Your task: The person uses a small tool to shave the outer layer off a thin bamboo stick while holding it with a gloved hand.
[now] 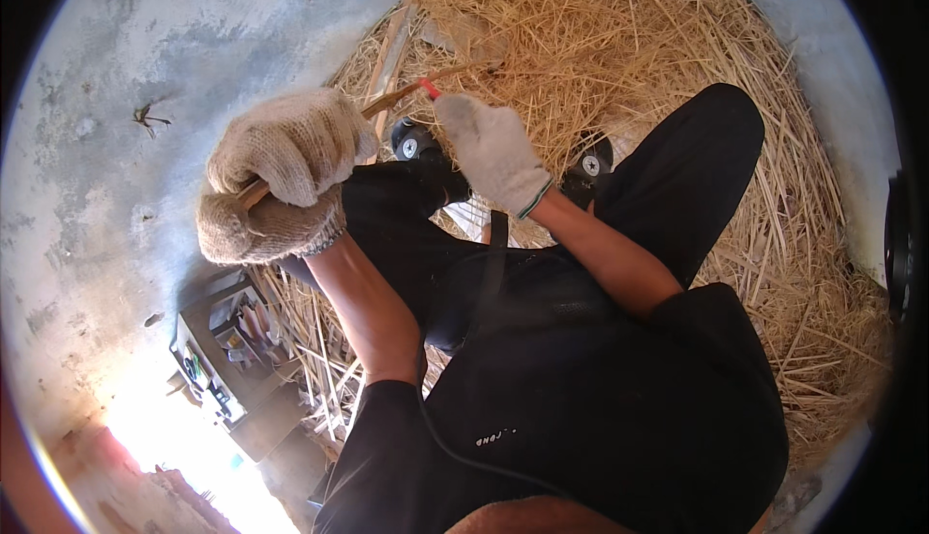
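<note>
My left hand (285,162), in a thick knitted glove, is closed round a thin brown strip that looks like split bamboo or wood (392,99). One end of the strip shows between the glove's fingers, and the other runs out past my right hand towards the pale shavings. My right hand (494,152), in a whitish glove with a green-edged cuff, is closed, with a small red piece (430,89) sticking out at its fingertips. That red piece meets the strip or lies right beside it. The rest of what the right hand holds is hidden.
Heaped straw-like shavings (590,21) and strips cover the floor ahead and to the right. A worn whitish-blue wall (106,118) rises at left. At lower left stands a box-like shelf (208,360) with small items. My bent legs and dark shoes (416,142) lie beneath my hands.
</note>
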A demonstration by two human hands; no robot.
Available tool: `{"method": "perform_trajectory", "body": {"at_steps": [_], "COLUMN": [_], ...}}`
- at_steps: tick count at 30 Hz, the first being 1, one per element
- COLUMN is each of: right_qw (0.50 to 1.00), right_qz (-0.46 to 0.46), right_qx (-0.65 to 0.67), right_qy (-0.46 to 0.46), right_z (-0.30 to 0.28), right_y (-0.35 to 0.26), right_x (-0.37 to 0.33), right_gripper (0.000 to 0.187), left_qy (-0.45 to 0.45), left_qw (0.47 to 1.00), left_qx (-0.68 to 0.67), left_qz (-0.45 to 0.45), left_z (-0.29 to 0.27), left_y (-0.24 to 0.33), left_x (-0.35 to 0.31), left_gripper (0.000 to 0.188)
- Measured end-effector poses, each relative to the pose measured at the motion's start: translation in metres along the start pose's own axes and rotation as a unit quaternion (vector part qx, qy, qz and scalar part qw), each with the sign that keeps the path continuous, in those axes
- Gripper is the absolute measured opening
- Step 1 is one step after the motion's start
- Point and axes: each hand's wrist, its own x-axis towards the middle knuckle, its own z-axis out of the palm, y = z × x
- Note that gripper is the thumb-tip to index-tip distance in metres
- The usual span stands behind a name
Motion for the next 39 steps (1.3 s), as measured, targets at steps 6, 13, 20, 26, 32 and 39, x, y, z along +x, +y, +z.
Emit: {"method": "perform_trajectory", "body": {"at_steps": [6,13,20,26,32,39], "right_qw": [0.975,0.998,0.964,0.983,0.946,0.98], "right_qz": [0.136,-0.002,0.182,0.08,0.199,0.04], "right_qx": [-0.177,-0.047,-0.186,-0.151,-0.254,-0.088], "right_qy": [0.004,0.048,0.051,0.061,-0.009,0.176], "right_z": [0.0,0.014,0.004,0.016,0.01,0.017], "right_y": [0.101,0.048,0.138,0.104,0.222,0.107], "right_x": [0.042,0.026,0.062,0.051,0.061,0.057], "right_gripper": [0.067,0.076,0.073,0.077,0.079,0.067], "left_qy": [-0.11,-0.102,-0.122,-0.074,-0.066,0.119], "left_qw": [0.994,0.995,0.992,0.997,0.997,0.992], "left_qx": [0.001,-0.01,-0.007,-0.001,-0.031,0.021], "left_qz": [-0.012,-0.017,-0.039,-0.038,-0.028,0.047], "left_z": [0.014,0.01,0.014,0.008,0.031,0.041], "left_y": [0.008,0.003,0.006,0.005,-0.007,-0.015], "left_x": [0.013,0.019,0.02,0.009,0.023,0.02], "left_gripper": [0.059,0.057,0.054,0.055,0.058,0.068]}}
